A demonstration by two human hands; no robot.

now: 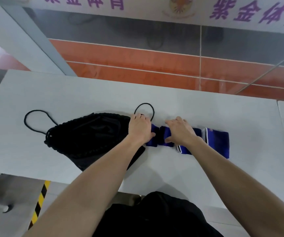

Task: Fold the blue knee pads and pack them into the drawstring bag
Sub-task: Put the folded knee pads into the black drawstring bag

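Folding is under way. On the worktop (172, 103), just right of the black drawstring bag (90, 134), the left hand (140, 129) grips one end of a blue knee pad (165, 131) with curled fingers, and the right hand (180, 132) presses it down, fingers spread. A second knee pad (218, 142) lies touching it. Next, I'd say, the gripped end wants bringing over.

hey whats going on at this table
A person is working on a blue knee pad on the white table. The left hand grips its left end while the right hand presses flat on it. A second knee pad lies just right of it, the black drawstring bag left. Neither pad is in the bag.
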